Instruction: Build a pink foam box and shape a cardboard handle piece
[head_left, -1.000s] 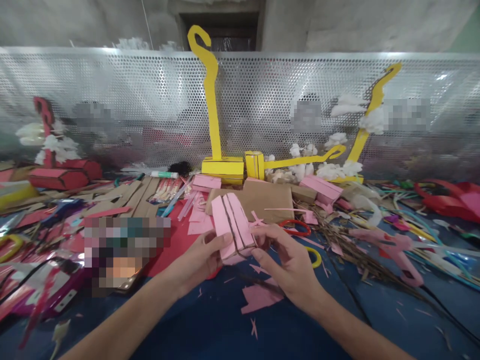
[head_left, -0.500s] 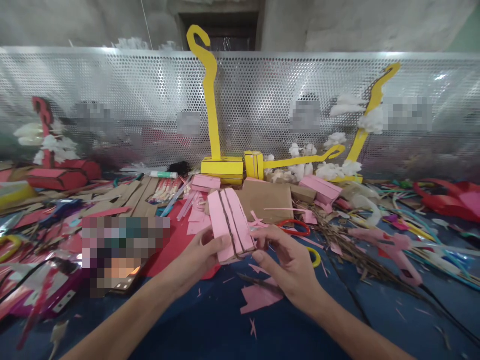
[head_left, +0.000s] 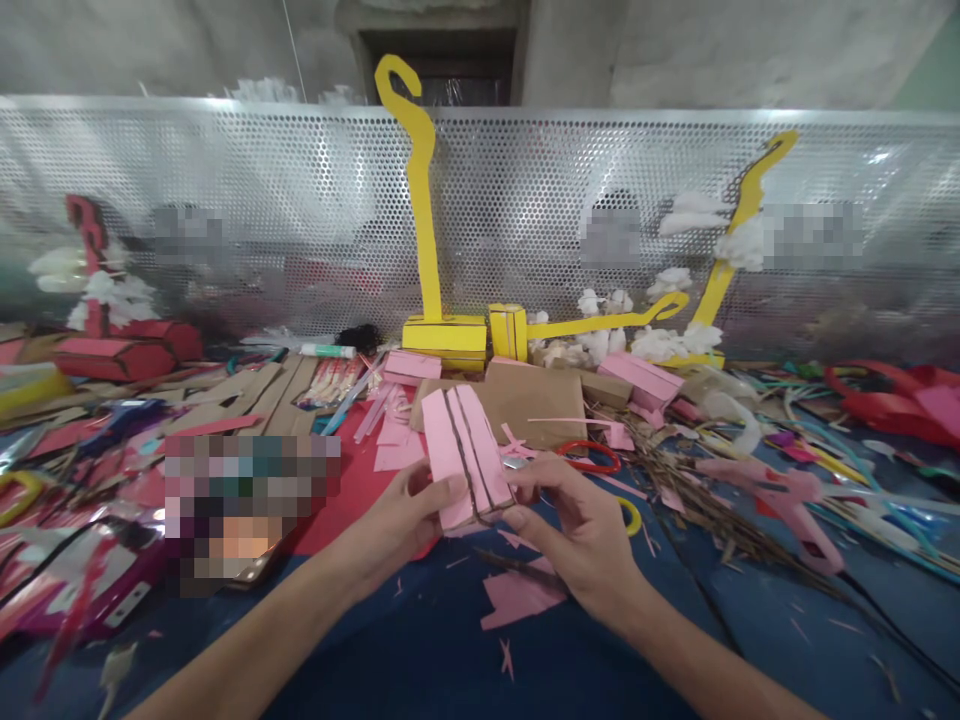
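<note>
A small pink paper-covered box (head_left: pixel 463 455) with dark twig-like strips down its face is held tilted above the table. My left hand (head_left: pixel 420 500) is closed on its lower left side, thumb on the front. My right hand (head_left: pixel 574 520) pinches its lower right corner; the fingertips are partly hidden behind the box. Below lie a cut pink paper scrap (head_left: pixel 521 598) and a dark blade (head_left: pixel 525 567), partly covered by my right hand. A yellow handle loop (head_left: pixel 632 515) shows beyond that hand. Red-handled scissors (head_left: pixel 589 458) lie behind it.
A pink glue gun (head_left: pixel 787 500) with a black cord lies at right beside a pile of twigs (head_left: pixel 720 510). Yellow hook-topped paper stands (head_left: pixel 444 340) are at the back before a perforated metal panel (head_left: pixel 517 200). Cardboard (head_left: pixel 536 400) and paper scraps cover the left.
The pink box has shifted slightly down and right in my hands. Both hands keep their hold, and the things on the table stay where they were.
</note>
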